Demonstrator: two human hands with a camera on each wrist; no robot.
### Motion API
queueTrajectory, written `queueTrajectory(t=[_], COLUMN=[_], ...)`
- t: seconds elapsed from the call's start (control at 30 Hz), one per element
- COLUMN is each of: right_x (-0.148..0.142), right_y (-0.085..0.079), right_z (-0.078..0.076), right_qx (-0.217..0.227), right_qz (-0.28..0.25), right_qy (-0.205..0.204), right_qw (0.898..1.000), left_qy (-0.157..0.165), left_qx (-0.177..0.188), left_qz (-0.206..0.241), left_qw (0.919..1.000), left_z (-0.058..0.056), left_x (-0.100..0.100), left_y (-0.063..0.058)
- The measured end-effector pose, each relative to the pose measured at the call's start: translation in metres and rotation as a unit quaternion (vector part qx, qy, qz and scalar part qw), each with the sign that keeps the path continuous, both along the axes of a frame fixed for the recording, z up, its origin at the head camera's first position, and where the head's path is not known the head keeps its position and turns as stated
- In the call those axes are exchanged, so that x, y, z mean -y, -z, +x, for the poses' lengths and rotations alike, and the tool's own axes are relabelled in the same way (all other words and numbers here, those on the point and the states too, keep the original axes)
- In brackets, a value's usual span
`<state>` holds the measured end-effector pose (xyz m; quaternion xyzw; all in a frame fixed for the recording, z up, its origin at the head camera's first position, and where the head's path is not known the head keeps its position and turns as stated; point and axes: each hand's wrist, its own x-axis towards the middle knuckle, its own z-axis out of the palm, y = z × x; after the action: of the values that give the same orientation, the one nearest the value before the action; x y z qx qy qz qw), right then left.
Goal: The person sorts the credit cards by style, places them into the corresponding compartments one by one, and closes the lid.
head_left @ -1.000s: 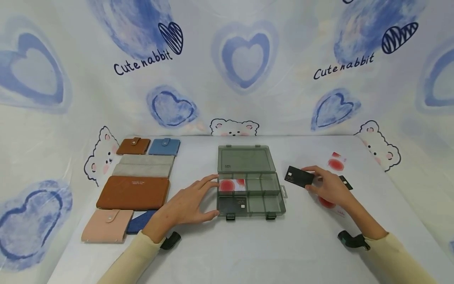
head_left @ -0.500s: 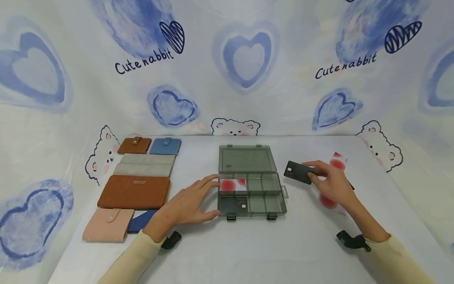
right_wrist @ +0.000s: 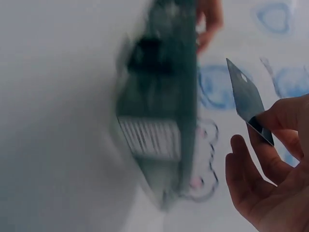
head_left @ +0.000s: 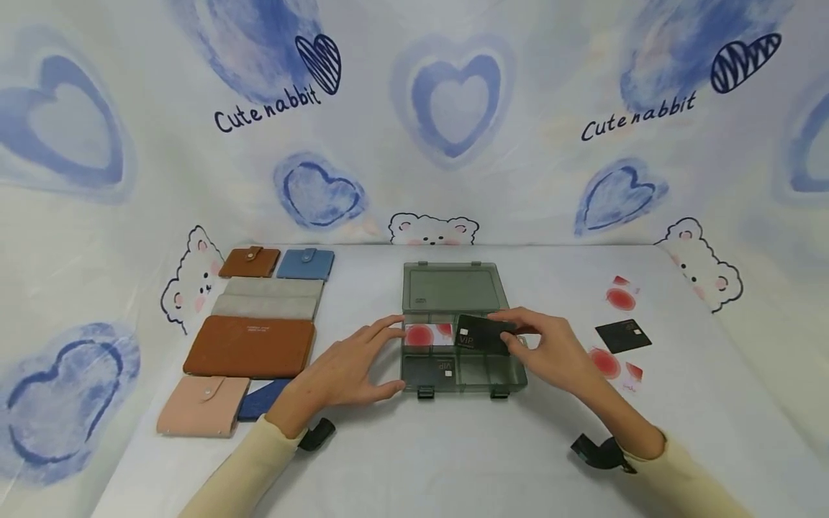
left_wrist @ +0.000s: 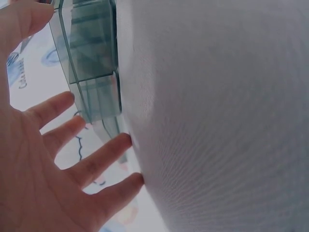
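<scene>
Between the thumb and fingers of your right hand (head_left: pixel 550 349), the held card (head_left: pixel 478 337) is pinched at one end, its free part reaching left over the back right of the box (head_left: pixel 463 389). Gripping the end presumably keeps your fingertips off the printed VIP face and pale chip. The card is black, thin and flat, and looks stiff.

Left of that grip, your left hand (head_left: pixel 342 370) is spread wide, holding nothing, thumb and fingertips at the box's left wall, probably to steady it. Under the grip, the box looks like hard, see-through grey-green plastic, cut into rectangular compartments by thin walls. Behind the grip, its lid (head_left: pixel 453 290) lies folded back, leaving the compartments reachable.

Just left of the held card, a red-and-white card (head_left: pixel 424 335) lies in the back left part; nearer you, a dark card (head_left: pixel 426 372) lies in the front left. Right of the grip, a loose card (head_left: pixel 624 335) rests between red-printed cards (head_left: pixel 620 299). Far left of it, flat leather-like wallets (head_left: pixel 249 347) sit grouped, perhaps so the middle serves the box.
</scene>
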<state>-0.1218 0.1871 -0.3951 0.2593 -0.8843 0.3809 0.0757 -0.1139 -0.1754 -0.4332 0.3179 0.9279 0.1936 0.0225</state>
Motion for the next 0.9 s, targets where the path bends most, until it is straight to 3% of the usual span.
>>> queueTrajectory(t=[0.2,0.53,0.9], right_x=[0.027,0.056,0.060], right_y=[0.012,0.027,0.029], right_z=[0.007,0.014,0.019], right_qx=[0.006,0.031,-0.014], right_qz=[0.031,0.083,0.134], right_qy=[-0.046,-0.079,-0.080], right_qw=[0.998,0.993,0.988], left_qy=[-0.003,-0.010,-0.006], left_qx=[0.008,0.012,0.008], left_qz=[-0.003,-0.003,-0.004], left_qw=[1.0000,0.9999,0.9999], left_z=[-0.002,0.000,0.001], left_x=[-0.004,-0.001,0.000], left_y=[-0.002,-0.001,-0.001])
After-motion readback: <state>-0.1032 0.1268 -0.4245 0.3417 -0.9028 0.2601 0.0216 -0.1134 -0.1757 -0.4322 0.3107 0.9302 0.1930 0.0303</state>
